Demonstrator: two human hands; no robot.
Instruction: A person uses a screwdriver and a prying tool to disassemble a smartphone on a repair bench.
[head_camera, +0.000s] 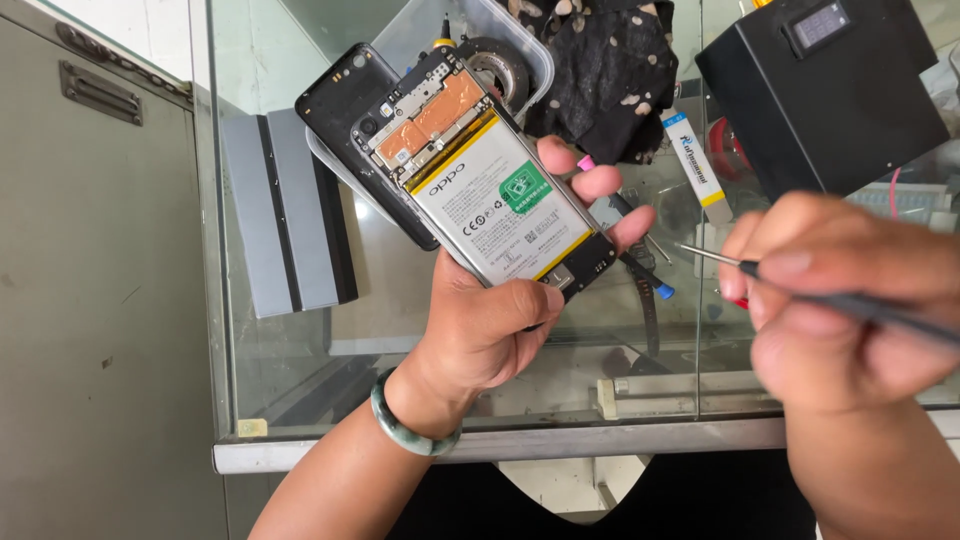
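Note:
My left hand (490, 325) holds an opened smartphone (480, 180) with its back removed, showing a white battery and copper-coloured shielding near the top. The black back cover (340, 100) sits behind the phone, fanned out to the upper left. A green bangle circles my left wrist. My right hand (850, 300) is at the right, blurred, gripping a thin black screwdriver (720, 257) whose metal tip points left toward the phone's lower end, a short gap away.
I work over a glass display counter (500, 440) with a metal front edge. A clear plastic tub (500, 45) with a tape roll, a dark spotted cloth (600, 70), a black box (820, 90) and a white glue tube (695, 160) lie behind.

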